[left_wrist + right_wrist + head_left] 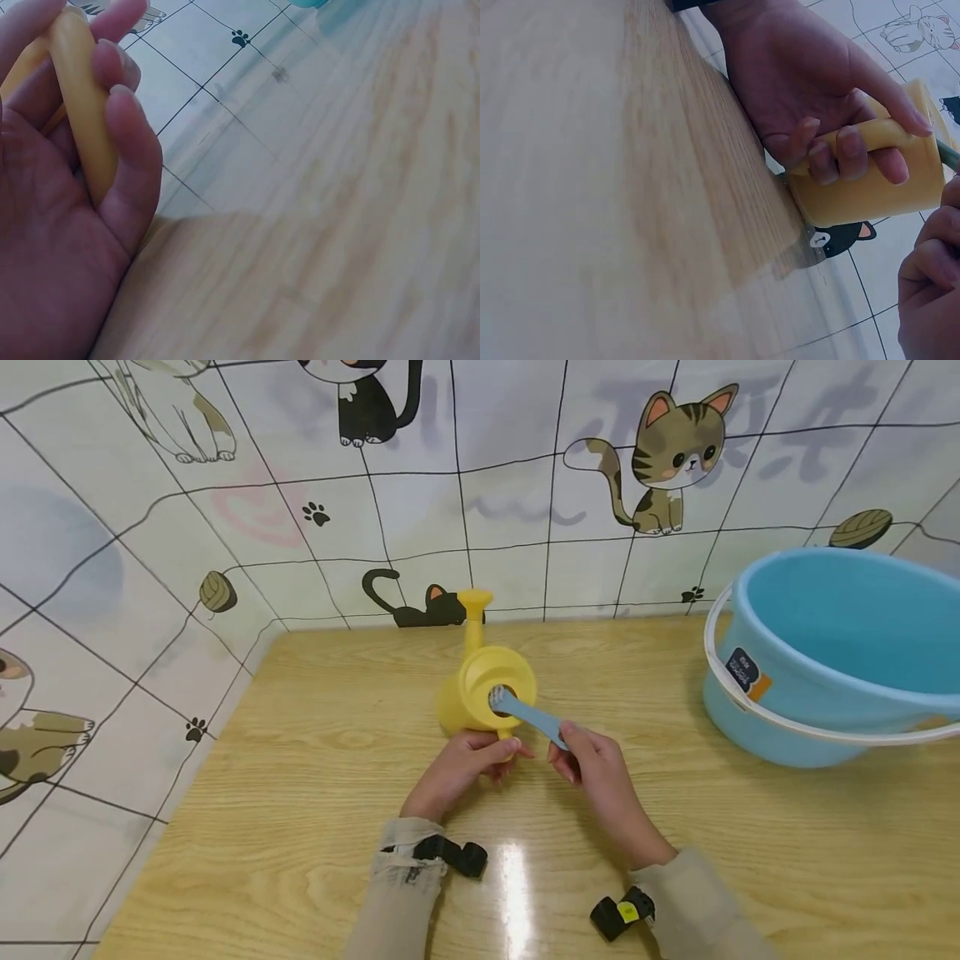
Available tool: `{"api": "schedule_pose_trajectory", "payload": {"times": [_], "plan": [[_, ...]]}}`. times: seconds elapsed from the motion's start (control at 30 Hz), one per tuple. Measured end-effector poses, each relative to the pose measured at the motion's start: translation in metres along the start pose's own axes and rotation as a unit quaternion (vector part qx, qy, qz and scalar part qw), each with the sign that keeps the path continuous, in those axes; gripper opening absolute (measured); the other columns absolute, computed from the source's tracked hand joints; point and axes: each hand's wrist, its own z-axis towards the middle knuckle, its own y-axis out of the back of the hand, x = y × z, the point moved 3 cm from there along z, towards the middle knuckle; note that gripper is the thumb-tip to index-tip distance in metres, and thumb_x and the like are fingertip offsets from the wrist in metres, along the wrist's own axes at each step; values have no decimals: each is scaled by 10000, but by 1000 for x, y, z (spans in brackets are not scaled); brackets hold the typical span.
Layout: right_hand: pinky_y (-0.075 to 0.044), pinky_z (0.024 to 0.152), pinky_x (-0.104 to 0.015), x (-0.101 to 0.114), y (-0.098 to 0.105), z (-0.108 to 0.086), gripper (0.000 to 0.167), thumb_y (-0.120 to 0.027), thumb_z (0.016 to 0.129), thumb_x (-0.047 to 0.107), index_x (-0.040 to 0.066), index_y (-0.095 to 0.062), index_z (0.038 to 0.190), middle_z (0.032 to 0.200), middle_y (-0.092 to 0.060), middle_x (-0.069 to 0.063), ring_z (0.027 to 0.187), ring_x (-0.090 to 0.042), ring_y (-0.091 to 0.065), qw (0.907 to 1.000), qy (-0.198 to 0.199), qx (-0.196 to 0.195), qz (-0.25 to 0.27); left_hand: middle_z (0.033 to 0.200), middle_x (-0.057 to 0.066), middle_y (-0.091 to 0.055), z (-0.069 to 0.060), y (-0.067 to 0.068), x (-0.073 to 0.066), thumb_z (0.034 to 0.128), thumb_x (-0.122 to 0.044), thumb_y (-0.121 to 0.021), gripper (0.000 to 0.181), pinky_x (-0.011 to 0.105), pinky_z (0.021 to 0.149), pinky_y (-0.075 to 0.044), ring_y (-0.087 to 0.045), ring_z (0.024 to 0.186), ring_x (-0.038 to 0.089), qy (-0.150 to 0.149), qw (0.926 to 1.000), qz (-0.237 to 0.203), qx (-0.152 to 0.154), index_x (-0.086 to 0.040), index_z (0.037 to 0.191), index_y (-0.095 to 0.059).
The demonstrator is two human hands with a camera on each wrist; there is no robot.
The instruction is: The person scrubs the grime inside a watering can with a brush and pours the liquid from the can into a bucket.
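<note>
A yellow watering can (452,703) stands on the wooden table, its spout pointing to the back wall and its round top opening towards me. My left hand (459,770) grips its handle; in the left wrist view the fingers curl round the yellow handle (84,120). My right hand (603,777) pinches the handle of a light-blue brush (536,717). Whitish bristles on the brush head sit at the can's opening; how far they reach inside cannot be told. In the right wrist view my right hand (934,262) is partly cut off, beside the can (870,199).
A large light-blue bucket (810,727) with a white handle (817,727) stands on the table to the right. Behind and to the left rises a white tiled-pattern wall covering (510,510) with cartoon cats. The wooden table (315,760) reflects light near the front.
</note>
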Motion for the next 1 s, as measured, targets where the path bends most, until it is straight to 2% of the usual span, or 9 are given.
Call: {"api": "schedule_pose_trajectory", "payload": {"times": [0.13,0.33,0.47,0.83,1.0], "plan": [[-269,410,-269,-2,-3,0,492,-357,963,356,-30,-554,730,539,-404,-89,453,-158,-321,9998,116,129,1,752,81,-526,0,1,0,823,-431,-592,387,322,627,-445,-487,673,187,4,10000,32,-26,-90,977,-690],[-274,411,-273,-4,-7,-2,469,-341,970,341,-13,-537,733,524,-391,-81,448,-164,-319,9996,76,222,134,759,90,-554,1,2,3,797,-450,-616,356,321,608,-459,-508,649,185,26,9998,136,-147,-136,939,-705],[-270,410,-266,-3,-10,-4,473,-350,966,349,-18,-538,734,528,-391,-73,449,-146,-318,9995,105,175,223,749,85,-561,2,3,4,793,-456,-618,347,328,605,-463,-513,636,190,2,9995,253,-181,-149,929,-706],[-261,400,-249,-2,-20,-10,480,-392,940,402,-1,-557,737,516,-401,-66,441,-124,-314,9993,37,251,292,712,84,-545,1,3,5,791,-437,-632,409,336,620,-455,-513,634,210,-10,9994,282,-196,-30,824,-644],[-273,405,-262,0,-25,-11,449,-379,958,347,0,-550,730,514,-394,-66,443,-139,-319,9984,185,488,204,716,62,-563,0,4,5,780,-438,-643,425,339,622,-459,-525,636,202,45,9991,277,-323,-15,823,-644]]}}
